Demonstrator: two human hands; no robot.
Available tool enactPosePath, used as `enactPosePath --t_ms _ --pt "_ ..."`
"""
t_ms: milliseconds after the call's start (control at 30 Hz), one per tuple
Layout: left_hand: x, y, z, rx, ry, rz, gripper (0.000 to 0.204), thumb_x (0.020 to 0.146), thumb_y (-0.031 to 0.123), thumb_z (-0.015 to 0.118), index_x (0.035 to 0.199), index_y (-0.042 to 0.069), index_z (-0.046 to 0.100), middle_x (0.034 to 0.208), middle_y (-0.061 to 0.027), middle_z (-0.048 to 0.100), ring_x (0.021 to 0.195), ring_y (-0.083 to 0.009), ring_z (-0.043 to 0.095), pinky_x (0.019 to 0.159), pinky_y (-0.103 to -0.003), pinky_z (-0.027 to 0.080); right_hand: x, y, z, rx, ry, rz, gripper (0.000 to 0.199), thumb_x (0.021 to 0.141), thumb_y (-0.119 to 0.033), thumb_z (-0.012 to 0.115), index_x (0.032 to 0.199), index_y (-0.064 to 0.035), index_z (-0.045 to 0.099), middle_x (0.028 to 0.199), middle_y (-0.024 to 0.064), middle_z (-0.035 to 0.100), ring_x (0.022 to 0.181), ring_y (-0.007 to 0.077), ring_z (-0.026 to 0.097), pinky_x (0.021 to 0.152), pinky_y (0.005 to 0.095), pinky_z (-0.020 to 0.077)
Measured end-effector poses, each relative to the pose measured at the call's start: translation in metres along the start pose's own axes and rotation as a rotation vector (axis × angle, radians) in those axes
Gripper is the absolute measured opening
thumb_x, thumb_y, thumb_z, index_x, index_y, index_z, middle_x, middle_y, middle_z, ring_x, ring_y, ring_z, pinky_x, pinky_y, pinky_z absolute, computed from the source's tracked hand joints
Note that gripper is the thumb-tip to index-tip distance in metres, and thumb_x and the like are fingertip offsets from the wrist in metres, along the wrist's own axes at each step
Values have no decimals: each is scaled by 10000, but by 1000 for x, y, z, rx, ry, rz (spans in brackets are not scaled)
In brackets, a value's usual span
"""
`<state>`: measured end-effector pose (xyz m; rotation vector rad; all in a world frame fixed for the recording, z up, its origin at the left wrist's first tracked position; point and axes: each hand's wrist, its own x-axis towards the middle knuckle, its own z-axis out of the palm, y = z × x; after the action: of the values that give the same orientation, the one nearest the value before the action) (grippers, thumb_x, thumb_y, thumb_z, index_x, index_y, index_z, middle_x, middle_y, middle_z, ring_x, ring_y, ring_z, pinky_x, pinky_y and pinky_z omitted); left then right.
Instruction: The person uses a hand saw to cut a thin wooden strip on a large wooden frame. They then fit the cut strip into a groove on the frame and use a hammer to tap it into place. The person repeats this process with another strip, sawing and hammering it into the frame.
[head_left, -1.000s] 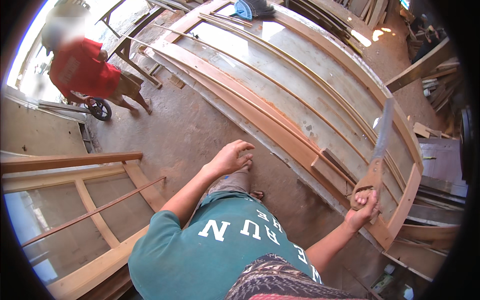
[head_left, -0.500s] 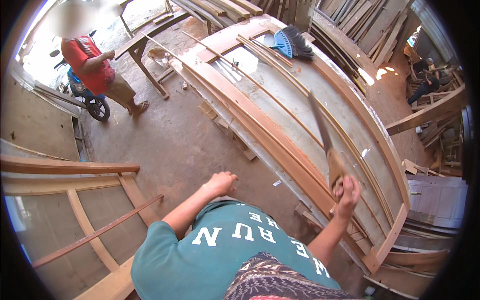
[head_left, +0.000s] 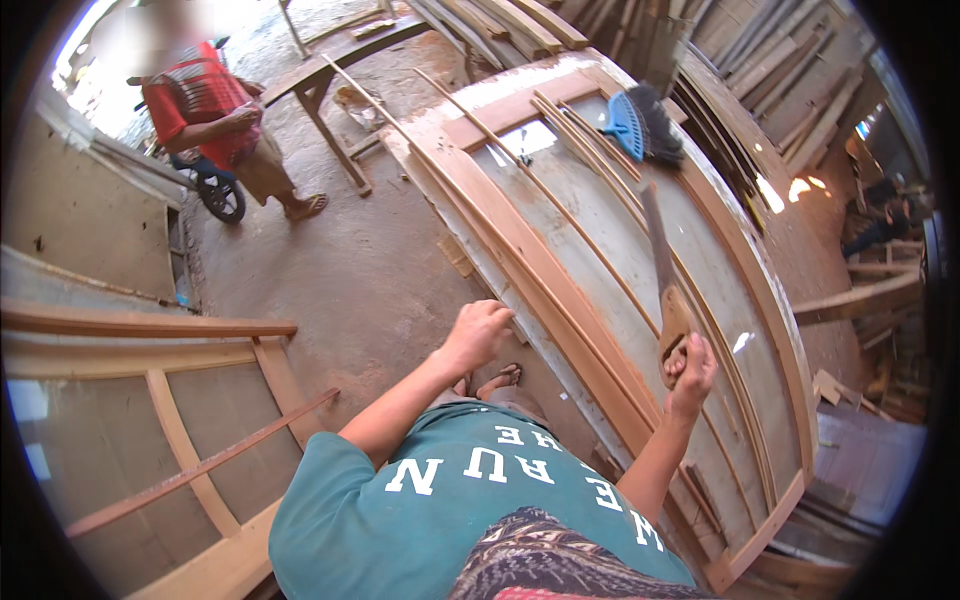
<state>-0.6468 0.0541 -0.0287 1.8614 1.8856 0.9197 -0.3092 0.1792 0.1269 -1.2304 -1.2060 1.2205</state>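
Observation:
My right hand (head_left: 692, 372) is closed around the wooden handle of a handsaw (head_left: 670, 300). The saw's blade points away over the large wooden frame (head_left: 570, 300), above its grey panel. My left hand (head_left: 482, 334) hangs in front of my body, close to the frame's near-left edge. Its fingers are curled in, and whatever they hold, if anything, is hidden. Long thin wooden strips (head_left: 585, 240) lie lengthwise across the frame. At its far end rests a blue brush head with dark bristles (head_left: 640, 125).
At my left stands another wooden frame with panels (head_left: 185, 440). A person in a red shirt (head_left: 215, 115) stands at the far left by a motorbike wheel (head_left: 222, 198). A wooden bench (head_left: 325, 110) and stacked planks (head_left: 510, 25) are at the back. Another person (head_left: 885, 218) is at far right.
My left hand has moved up and to the right, nearer the frame. The saw stays in my right hand, its blade more upright. The view has turned slightly, and my feet now show.

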Motion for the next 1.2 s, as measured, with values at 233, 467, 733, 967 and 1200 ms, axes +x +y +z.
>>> enactPosePath --t_ms 233,467,733,967,1200 --pt "50 11 -8 33 87 -35 422 898 98 783 1313 66 715 1373 -175 670 1337 -369 600 1128 -501 471 46 -2 -12 153 3 -17 338 1117 -293 625 840 -110 564 666 -60 435 575 46 395 545 234 373" --pt "72 -7 -4 110 147 -21 475 871 44 771 1338 98 699 1435 -148 622 1395 -373 546 1154 -507 449 78 5 -27 129 9 -9 329 1125 -289 617 850 -116 566 700 -61 432 598 42 387 562 236 372" --pt "113 -81 -25 303 73 209 444 846 132 810 1285 145 746 1357 -85 671 1394 -310 544 1147 -500 408 75 14 -7 87 87 7 347 1113 -331 634 845 -118 578 665 -65 427 586 42 388 540 237 363" --pt "142 -101 -53 213 -61 317 386 868 235 830 1240 158 764 1314 -62 706 1372 -305 575 1184 -543 357 73 0 57 -149 51 -5 330 1109 -302 639 849 -104 594 680 -64 473 599 38 418 543 242 352" --pt "159 -129 -54 166 -85 340 336 876 102 734 1209 142 763 1274 -53 712 1349 -292 590 1193 -589 350 87 -47 107 -480 -210 62 263 1047 -231 710 890 -24 665 738 -81 519 683 29 427 575 256 324"
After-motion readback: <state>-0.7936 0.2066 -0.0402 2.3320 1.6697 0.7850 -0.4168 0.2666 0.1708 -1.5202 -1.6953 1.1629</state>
